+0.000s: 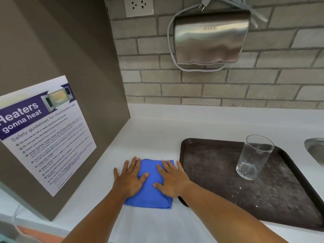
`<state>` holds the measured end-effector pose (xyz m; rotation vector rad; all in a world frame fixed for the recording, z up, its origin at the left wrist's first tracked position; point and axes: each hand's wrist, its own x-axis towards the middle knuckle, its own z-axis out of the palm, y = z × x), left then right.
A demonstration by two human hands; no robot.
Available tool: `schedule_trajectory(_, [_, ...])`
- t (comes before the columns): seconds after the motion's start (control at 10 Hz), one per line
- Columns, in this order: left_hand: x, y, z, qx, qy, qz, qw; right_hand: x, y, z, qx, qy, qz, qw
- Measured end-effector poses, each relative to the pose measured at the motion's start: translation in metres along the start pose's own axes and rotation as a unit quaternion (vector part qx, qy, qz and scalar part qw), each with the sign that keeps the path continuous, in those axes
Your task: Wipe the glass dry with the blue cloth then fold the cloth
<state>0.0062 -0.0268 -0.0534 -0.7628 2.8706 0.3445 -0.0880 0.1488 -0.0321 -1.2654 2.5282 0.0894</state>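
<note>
The blue cloth (151,188) lies folded into a small rectangle on the white counter, just left of the tray. My left hand (128,178) rests flat on its left half, fingers spread. My right hand (172,179) lies flat on its right half, fingers apart, its edge touching the tray rim. Neither hand grips anything. The clear drinking glass (254,157) stands upright on the dark brown tray (210,155), at its far right part, well apart from both hands.
A grey side panel with a microwave safety poster (45,134) walls off the left. A steel hand dryer (210,37) hangs on the brick wall behind. A metal sink rim (314,149) shows at the right edge. Water specks dot the tray.
</note>
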Motion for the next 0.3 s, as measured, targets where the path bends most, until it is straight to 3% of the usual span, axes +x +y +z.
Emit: schedule_trajectory(0.3, [-0.003, 0.01, -0.018, -0.002, -0.009, -0.002, 1.0, -0.008, 0.01, -0.018, 0.023, 0.011, 0.006, 1.0])
